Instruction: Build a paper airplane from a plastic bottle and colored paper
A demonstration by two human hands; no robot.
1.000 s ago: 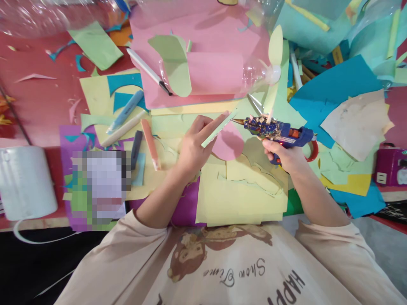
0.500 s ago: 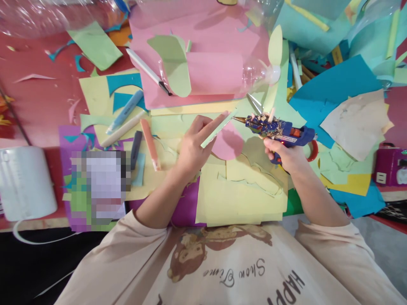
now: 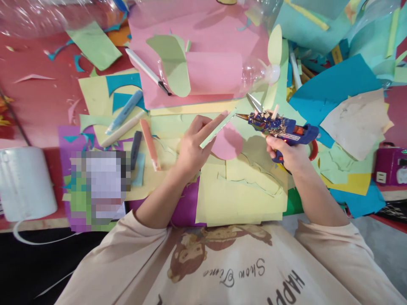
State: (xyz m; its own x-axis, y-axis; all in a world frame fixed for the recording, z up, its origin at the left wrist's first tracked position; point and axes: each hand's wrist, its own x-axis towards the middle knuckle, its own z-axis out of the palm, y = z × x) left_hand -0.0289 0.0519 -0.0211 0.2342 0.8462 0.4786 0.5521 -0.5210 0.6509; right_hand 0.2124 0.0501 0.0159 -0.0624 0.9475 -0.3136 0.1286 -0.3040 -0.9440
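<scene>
Between the fingers of my left hand (image 3: 197, 146) is a narrow pale green paper strip (image 3: 218, 128), slanting up to the right. My right hand (image 3: 288, 154) grips a dark blue glue gun (image 3: 282, 127), its front crusted with debris. The brass nozzle points left and sits close to the strip's upper end; whether they touch I cannot tell. A pink paper circle (image 3: 228, 144) lies below the strip. Beyond my hands, a plastic bottle (image 3: 213, 74) wrapped in pink paper lies on its side, with green paper pieces at both ends. Scissor blades (image 3: 255, 102) show behind the glue gun.
Cut yellow paper (image 3: 241, 203) lies in front of me. To the left are several markers (image 3: 148, 146), a blurred-out object (image 3: 103, 186) and a white container (image 3: 27, 182). Blue paper (image 3: 333, 93), a pale cone-like piece (image 3: 356, 120) and a purple box (image 3: 391, 165) are at the right.
My right hand has shifted the glue gun slightly to the right, drawing its nozzle a little along or away from the strip's end. My left hand stays almost still.
</scene>
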